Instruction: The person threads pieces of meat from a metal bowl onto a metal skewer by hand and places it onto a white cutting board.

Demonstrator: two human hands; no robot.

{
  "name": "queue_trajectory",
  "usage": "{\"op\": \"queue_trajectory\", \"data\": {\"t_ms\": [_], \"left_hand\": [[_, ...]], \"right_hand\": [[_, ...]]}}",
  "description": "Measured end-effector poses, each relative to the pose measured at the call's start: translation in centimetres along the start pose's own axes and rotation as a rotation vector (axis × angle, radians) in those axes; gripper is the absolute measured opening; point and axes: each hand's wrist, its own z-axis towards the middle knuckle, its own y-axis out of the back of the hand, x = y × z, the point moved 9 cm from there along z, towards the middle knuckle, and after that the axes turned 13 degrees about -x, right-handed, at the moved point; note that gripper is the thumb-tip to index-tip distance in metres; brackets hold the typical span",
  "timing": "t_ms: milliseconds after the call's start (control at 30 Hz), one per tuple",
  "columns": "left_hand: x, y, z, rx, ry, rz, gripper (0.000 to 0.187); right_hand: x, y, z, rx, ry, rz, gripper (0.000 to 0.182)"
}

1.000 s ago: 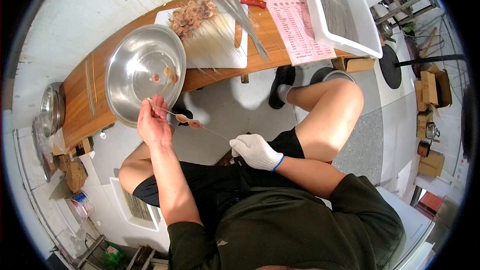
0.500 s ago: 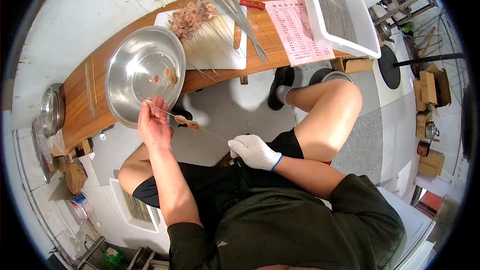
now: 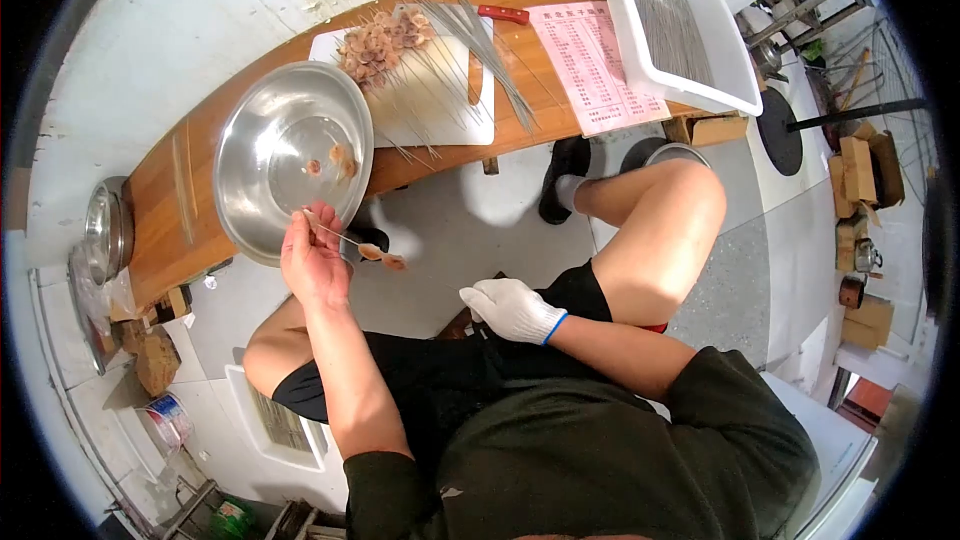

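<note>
Steel bowl (image 3: 255, 165) beyond left hand (image 3: 318, 265) — board (image 3: 483, 128), sheet (image 3: 595, 65)

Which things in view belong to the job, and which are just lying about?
Likely in the job:
loaded skewer, in the left hand
pile of skewered pieces
white board under it
bare skewers
metal basin

Likely just lying about:
pink printed sheet
kettle
cardboard box

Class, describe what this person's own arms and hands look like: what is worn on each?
The left hand is bare. The right hand wears a whitish cloth glove with a thin blue edge at the wrist. Short, dark, greenish sleeves leave the forearms bare. No watch or bracelet shows.
</note>
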Motion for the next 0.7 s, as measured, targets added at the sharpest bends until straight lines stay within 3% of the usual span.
{"op": "queue_trajectory", "data": {"t_ms": [233, 433, 700], "left_hand": [[0.2, 0.3, -0.5, -0.060, 0.014, -0.015, 0.026], [0.8, 0.2, -0.1, 0.059, 0.024, -0.047, 0.023], [1.1, 0.0, -0.7, 0.022, 0.014, -0.028, 0.020]], "right_hand": [[0.1, 0.5, -0.5, -0.037, -0.077, 0.128, 0.052], [0.3, 0.4, -0.9, -0.027, -0.054, 0.148, 0.053], [0.0, 0.2, -1.1, -0.022, -0.071, 0.191, 0.054]]}}
